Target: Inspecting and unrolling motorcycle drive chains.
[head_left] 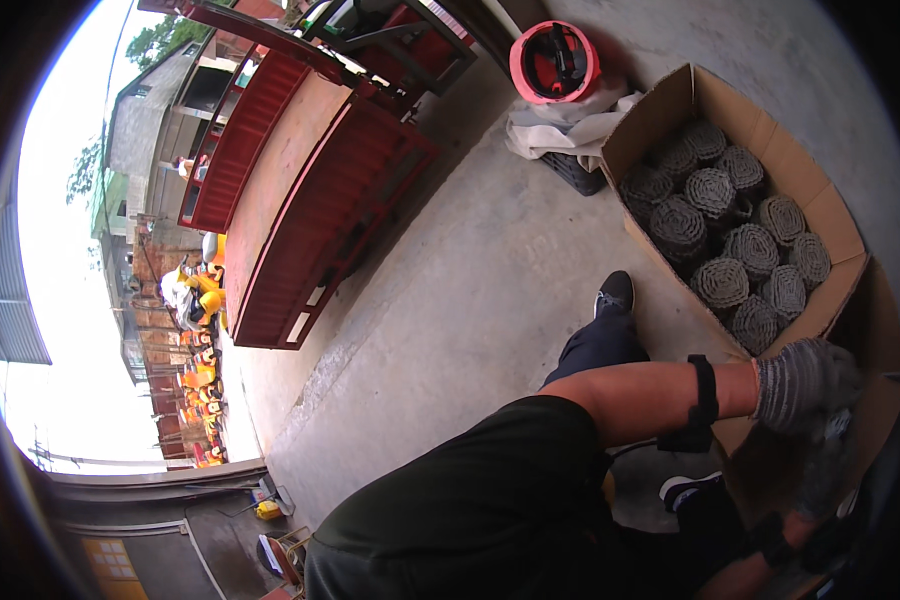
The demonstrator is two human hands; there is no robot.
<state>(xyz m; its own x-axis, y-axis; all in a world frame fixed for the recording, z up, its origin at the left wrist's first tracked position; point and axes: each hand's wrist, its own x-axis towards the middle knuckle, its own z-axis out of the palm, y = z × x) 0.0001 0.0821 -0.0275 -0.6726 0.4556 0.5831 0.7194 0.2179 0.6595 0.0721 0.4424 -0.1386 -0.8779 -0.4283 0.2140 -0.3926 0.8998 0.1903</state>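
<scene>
My left hand (805,385) wears a grey knit glove, and its bare forearm carries a black strap. It reaches across to the near corner of an open cardboard box (835,215). The box is packed with several grey coiled rolls (715,195) standing on end. My right hand (825,470), also gloved and strapped at the wrist, comes up just below the left one, against the box's brown front flap (885,400). Both hands are blurred and close together. I cannot make out whether either one holds anything.
A pink hard hat (555,60) lies upturned on white cloth (570,125) over a black crate (575,170) behind the box. A red flatbed trailer (310,190) stands to the left on the concrete floor (470,290). My dark shoes (615,292) are beside the box.
</scene>
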